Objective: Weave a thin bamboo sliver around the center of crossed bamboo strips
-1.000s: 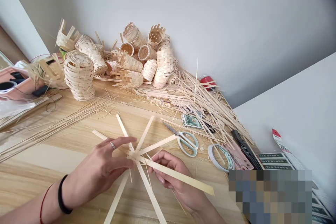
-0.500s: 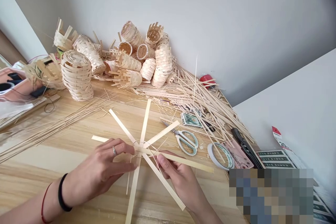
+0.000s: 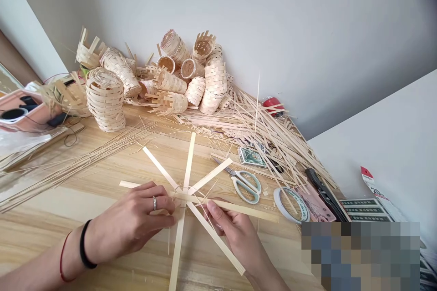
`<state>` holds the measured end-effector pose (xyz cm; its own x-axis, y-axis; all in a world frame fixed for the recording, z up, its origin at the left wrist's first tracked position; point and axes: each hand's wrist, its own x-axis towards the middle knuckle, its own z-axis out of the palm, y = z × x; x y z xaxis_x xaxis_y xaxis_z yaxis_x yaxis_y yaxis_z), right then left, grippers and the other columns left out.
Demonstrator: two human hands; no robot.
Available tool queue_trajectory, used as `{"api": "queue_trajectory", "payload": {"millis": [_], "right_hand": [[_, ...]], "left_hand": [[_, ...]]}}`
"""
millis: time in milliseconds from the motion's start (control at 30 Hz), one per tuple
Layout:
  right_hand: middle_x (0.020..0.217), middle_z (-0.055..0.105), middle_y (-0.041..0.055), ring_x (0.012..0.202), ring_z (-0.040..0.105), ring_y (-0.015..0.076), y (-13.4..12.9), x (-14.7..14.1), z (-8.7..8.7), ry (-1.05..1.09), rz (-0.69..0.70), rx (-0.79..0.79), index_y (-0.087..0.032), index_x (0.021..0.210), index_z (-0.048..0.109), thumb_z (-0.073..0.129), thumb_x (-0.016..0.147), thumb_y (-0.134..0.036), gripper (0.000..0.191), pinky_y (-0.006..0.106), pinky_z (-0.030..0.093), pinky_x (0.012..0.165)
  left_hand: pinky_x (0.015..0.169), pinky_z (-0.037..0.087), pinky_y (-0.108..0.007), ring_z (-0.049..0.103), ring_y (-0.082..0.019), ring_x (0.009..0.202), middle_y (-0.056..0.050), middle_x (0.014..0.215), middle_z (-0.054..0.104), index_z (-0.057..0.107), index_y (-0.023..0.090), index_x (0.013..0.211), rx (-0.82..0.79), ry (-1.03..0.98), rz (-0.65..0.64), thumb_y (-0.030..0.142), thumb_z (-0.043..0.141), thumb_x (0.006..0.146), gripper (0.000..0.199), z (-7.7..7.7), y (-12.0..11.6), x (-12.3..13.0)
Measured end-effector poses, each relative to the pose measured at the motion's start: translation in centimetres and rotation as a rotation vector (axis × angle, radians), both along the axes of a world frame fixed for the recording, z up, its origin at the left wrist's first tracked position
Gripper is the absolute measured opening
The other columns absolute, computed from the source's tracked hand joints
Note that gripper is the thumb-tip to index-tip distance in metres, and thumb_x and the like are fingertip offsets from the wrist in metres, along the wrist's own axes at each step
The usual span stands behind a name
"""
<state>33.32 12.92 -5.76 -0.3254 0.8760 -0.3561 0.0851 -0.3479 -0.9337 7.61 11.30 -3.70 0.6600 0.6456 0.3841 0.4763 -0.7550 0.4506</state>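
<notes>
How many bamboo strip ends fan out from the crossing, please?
7 visible: left, upper left, top, upper right, right, lower right, bottom; more may hide under left hand or right hand.

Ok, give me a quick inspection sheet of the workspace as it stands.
surface: wooden tabletop, scattered with bamboo slivers
job's things: star of flat bamboo strips, bound at its centre
grippers: left hand pressing the centre; right hand pinching a strip beside it
clutter: woven bamboo baskets, heap of bamboo offcuts, scissors, tape roll
cables: thin dark cord, far left
surroundings: pale wall behind
</notes>
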Motion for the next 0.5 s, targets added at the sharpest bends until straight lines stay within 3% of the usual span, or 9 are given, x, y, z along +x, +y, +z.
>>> {"api": "queue_trajectory", "payload": {"millis": [367, 500], "right_hand": [[0.079, 0.064, 0.0035, 0.074, 0.057, 0.0166, -0.24, 0.02, -0.25, 0.067, -0.029, -0.032, -0.017, 0.081, 0.070, 0.070, 0.091, -0.061, 0.045, 0.027, 0.044, 0.066], [0.083, 0.063, 0.0042, 0.079, 0.057, 0.0173, -0.20, 0.21, -0.37, 0.102, -0.020, -0.074, -0.016, 0.083, 0.069, 0.069, 0.092, -0.060, 0.045, 0.028, 0.043, 0.070]], "left_hand": [[0.070, 0.036, -0.033, 0.051, -0.016, 0.074, -0.003, 0.087, 0.067, 0.063, 0.018, 0.098, 0.071, -0.092, 0.092, 0.003, 0.058, 0.097, 0.016, 0.00, -0.57, 0.34], [0.069, 0.035, -0.034, 0.053, -0.016, 0.071, -0.002, 0.081, 0.066, 0.062, 0.018, 0.097, 0.075, -0.091, 0.078, 0.005, 0.056, 0.099, 0.014, 0.01, -0.54, 0.37]]}}
